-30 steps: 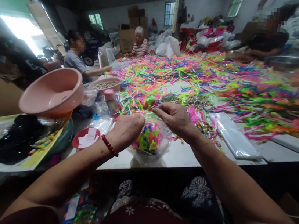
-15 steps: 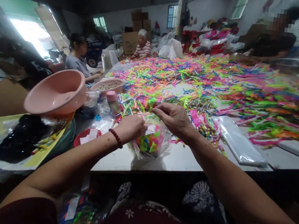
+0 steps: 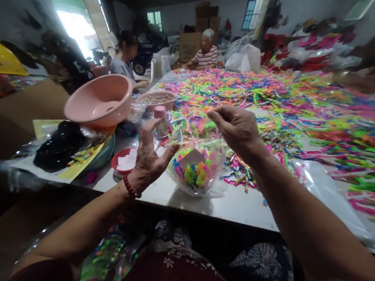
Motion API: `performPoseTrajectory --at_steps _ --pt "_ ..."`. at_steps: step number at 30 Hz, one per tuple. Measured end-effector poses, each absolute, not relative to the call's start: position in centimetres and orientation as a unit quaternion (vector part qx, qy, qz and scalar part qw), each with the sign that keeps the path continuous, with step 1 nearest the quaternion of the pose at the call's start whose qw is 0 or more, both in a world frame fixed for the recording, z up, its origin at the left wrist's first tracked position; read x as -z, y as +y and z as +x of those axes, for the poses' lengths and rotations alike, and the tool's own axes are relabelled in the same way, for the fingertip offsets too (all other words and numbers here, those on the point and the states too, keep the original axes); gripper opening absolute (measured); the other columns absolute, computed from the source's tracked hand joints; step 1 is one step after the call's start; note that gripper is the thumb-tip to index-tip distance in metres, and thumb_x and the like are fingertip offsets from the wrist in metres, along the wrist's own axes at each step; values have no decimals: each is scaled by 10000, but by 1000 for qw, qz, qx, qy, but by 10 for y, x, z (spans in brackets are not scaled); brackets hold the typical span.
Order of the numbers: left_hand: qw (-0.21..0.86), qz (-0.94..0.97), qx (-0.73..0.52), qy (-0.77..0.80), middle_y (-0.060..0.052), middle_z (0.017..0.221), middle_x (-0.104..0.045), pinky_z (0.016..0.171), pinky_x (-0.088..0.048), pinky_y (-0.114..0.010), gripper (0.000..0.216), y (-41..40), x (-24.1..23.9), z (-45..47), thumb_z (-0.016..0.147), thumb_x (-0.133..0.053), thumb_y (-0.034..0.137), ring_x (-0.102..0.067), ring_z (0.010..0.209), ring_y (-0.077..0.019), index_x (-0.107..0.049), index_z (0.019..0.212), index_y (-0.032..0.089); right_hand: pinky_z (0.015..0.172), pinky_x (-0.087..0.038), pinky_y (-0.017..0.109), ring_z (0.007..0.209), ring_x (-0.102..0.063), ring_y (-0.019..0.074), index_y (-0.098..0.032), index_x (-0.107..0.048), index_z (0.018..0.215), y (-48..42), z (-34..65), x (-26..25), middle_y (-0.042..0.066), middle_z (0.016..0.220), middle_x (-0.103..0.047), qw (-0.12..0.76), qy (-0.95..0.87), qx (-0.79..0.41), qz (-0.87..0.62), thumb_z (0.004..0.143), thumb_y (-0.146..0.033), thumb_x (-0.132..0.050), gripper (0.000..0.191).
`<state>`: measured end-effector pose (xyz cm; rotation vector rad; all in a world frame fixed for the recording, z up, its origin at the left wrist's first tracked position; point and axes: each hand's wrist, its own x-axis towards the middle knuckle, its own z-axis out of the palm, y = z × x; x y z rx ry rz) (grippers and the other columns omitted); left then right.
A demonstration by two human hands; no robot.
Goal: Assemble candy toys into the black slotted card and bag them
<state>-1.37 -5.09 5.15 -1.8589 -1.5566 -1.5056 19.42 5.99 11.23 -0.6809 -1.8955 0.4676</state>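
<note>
A clear plastic bag of bright pink, green, orange and blue plastic pieces is at the table's front edge, with a paper slip inside. My right hand is above the bag's right side, thumb and fingers pinched, seemingly on its clear upper edge; the exact contact is hard to see. To the bag's left, my left hand is raised, thumb and fingers apart, holding nothing. A red bead bracelet circles that wrist.
Colourful plastic strips cover much of the white table. At left are a tilted pink basin, a pink-capped bottle and a red dish with paper slips. Flat clear bags lie at right. Co-workers sit around.
My left hand has let go of the bag's top, opened and moved left. The right hand has risen slightly, still pinched. The camera view has turned left.
</note>
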Motion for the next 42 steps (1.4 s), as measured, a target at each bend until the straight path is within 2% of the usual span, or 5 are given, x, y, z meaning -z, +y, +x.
performPoseTrajectory --at_steps 4,17,24,33,42 --pt "-31 -557 527 -640 -172 1367 -536 1054 -450 -424 620 -55 -22 -24 896 -628 492 -535 1274 -260 -382 1362 166 570 -319 289 612 -417 153 -196 -620 688 64 184 -112 7 607 -489 503 -792 -187 -291 907 -531 -614 401" --pt "97 -869 211 -437 -80 870 -700 914 -431 -391 359 -57 -61 21 1021 -387 329 -607 846 -199 -665 865 164 548 -317 299 567 -411 144 -196 -635 681 73 186 -102 -2 584 -494 506 -787 -166 -310 899 -573 -625 436" --pt "55 -791 341 -505 -110 1035 -670 867 -469 -321 226 -37 -54 15 956 -583 335 -588 973 -205 -638 1077 153 551 -310 297 566 -417 148 -206 -611 648 73 198 -104 -7 578 -482 492 -795 -163 -315 899 -536 -632 415" --pt "-63 -702 383 -598 15 663 -565 645 -398 -248 215 -6 -64 32 883 -592 258 -516 651 -120 -550 687 180 561 -314 274 560 -392 126 -181 -606 668 74 207 -102 -10 584 -497 497 -792 -165 -313 890 -496 -609 386" --pt "-452 -560 418 -554 60 508 -494 461 -345 -209 142 -1 -96 47 683 -566 69 -446 444 -74 -617 789 147 584 -320 274 583 -405 129 -181 -603 649 79 200 -108 -12 587 -490 494 -792 -184 -308 897 -464 -610 376"
